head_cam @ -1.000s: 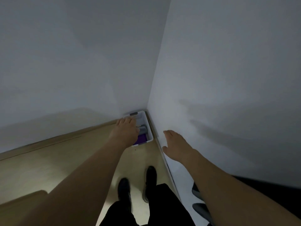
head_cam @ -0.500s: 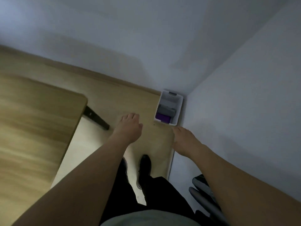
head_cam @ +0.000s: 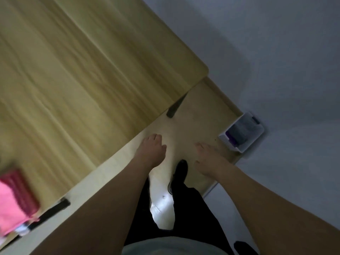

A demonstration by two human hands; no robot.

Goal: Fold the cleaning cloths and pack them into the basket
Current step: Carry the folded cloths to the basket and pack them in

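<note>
The white basket (head_cam: 254, 139) stands on the floor in the room's corner at the right, holding a folded grey cloth (head_cam: 241, 131) and a purple cloth (head_cam: 231, 139). At the left edge, a pink cloth (head_cam: 9, 207) and a dark red cloth (head_cam: 21, 188) lie on the wooden table (head_cam: 77, 74). My left hand (head_cam: 151, 150) hangs above the floor by the table edge, fingers relaxed and empty. My right hand (head_cam: 207, 159) is held out with fingers spread, also empty, a short way left of the basket.
A black table leg (head_cam: 174, 107) reaches the floor near the table's corner, another (head_cam: 49, 212) shows lower left. Grey walls (head_cam: 276, 61) close off the right side. My black shoe (head_cam: 179, 173) stands on the pale floor between my hands.
The view has swung left from the corner to the table. The basket has slid to the right edge, both hands have drawn away from it, and the pink and red cloths have come into sight.
</note>
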